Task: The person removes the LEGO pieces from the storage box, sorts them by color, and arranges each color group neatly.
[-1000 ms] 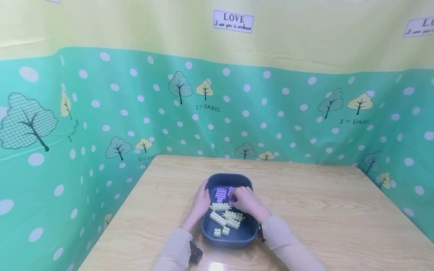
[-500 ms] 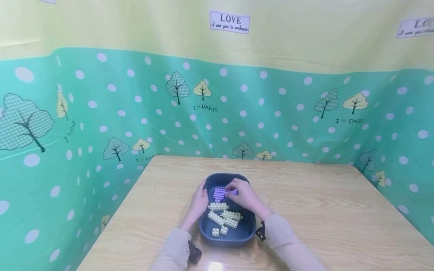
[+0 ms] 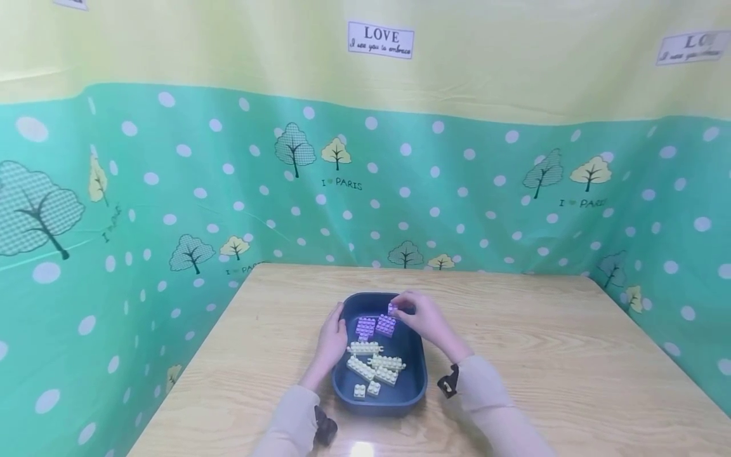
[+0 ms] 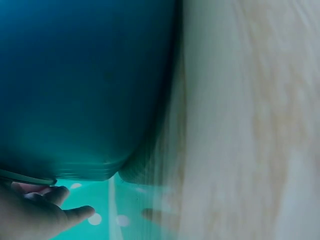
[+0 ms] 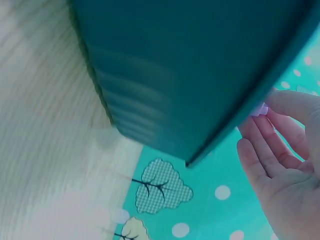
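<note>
My right hand [image 3: 425, 319] is over the far right part of a dark blue plastic box [image 3: 412, 362], pinching a small purple toy brick [image 3: 392, 309] between thumb and fingers. In the right wrist view, that purple brick [image 5: 258, 110] shows at the fingertips beside the box's rim. My left hand [image 3: 332, 339] holds the box's left rim. Inside the box, two purple brick groups [image 3: 386, 325] lie toward the far end. Several cream bricks [image 3: 362, 368] are scattered nearer, some long with end clips, two of them small and square [image 3: 359, 391].
The box stands on a light wooden table [image 3: 542, 355]. A green and yellow printed curtain [image 3: 354, 190] hangs along the back and both sides. Dark wrist devices [image 3: 325, 426] are worn at both cuffs.
My right hand has lifted from the purple bricks and moved toward the far right rim, now with a small purple brick in its fingertips. My left hand keeps its place on the box.
</note>
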The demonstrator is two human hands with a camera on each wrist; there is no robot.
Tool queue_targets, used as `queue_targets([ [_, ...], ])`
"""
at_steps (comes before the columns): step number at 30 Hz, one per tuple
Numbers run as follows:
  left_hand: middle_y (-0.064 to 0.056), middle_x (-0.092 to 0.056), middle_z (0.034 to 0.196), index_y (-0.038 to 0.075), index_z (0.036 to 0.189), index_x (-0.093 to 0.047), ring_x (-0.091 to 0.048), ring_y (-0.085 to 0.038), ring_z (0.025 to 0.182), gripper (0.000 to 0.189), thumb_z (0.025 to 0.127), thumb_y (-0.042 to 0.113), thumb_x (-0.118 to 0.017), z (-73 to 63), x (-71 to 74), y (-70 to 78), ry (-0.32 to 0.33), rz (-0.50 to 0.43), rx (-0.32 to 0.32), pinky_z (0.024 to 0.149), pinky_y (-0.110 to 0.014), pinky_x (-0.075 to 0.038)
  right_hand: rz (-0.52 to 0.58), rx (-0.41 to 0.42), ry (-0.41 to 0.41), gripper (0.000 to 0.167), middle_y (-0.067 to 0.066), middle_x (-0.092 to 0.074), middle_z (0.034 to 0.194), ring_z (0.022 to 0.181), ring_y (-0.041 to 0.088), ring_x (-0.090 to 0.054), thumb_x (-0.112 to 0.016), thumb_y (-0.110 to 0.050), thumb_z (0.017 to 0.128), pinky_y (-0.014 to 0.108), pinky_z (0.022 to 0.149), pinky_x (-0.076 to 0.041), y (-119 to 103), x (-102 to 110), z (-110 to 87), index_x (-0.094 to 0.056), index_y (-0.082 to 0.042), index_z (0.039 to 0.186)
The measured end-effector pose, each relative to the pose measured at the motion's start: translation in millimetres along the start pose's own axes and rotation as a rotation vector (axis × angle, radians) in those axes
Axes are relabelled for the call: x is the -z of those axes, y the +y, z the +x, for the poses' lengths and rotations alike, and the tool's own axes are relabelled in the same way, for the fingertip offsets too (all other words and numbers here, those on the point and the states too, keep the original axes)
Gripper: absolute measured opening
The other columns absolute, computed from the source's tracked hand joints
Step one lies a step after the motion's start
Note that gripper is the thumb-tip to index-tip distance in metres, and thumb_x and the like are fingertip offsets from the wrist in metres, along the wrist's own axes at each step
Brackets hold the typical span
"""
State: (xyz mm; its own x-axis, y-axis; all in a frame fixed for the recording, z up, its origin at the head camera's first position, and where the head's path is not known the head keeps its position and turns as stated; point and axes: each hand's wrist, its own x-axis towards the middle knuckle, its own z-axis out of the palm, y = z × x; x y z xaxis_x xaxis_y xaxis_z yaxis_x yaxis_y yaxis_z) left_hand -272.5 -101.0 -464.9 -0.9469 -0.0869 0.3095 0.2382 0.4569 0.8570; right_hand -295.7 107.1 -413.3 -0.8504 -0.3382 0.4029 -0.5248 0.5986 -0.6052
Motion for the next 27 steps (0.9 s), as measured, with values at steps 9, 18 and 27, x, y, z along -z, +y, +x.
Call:
queue_targets([
  [9, -0.03, -0.034, 0.144, -0.012, 0.136, -0.037, -0.032, -0.045, 0.133, 0.043, 0.094, -0.002, -0.038, -0.8, -1.9, -2.9, -0.019, 0.005, 0.001, 0.112, -0.055, -0.026, -0.032, 0.021, 0.054, 0.019, 0.005, -0.068, 0.096, 0.089, 0.021, -0.065, -0.072, -0.013, 0.08, 0.041, 0.085, -0.055, 16.7, 20.0, -3.8, -0.07, -0.007, 0.098],
  [18, -0.03, -0.034, 0.144, -0.013, 0.137, -0.036, -0.032, -0.045, 0.133, 0.043, 0.094, -0.003, -0.038, 0.5, -4.0, -9.7, -0.031, 0.042, -0.012, 0.112, -0.055, -0.026, -0.071, -0.055, 0.043, 0.02, 0.007, -0.069, 0.096, 0.091, 0.023, -0.064, -0.072, -0.013, 0.081, 0.043, 0.088, -0.054, 34.2, 31.2, -8.5, -0.069, -0.005, 0.099],
  [27, -0.03, -0.032, 0.144, -0.013, 0.138, -0.035, -0.031, -0.044, 0.134, 0.044, 0.095, -0.003, -0.037, 2.0, -0.6, -6.3, -0.036, 0.049, -0.012, 0.113, -0.054, -0.025, -0.081, -0.131, 0.022, 0.014, 0.008, -0.068, 0.091, 0.087, 0.023, -0.065, -0.071, -0.012, 0.081, 0.044, 0.086, -0.054, 50.8, 40.9, -11.5, -0.07, -0.004, 0.093],
])
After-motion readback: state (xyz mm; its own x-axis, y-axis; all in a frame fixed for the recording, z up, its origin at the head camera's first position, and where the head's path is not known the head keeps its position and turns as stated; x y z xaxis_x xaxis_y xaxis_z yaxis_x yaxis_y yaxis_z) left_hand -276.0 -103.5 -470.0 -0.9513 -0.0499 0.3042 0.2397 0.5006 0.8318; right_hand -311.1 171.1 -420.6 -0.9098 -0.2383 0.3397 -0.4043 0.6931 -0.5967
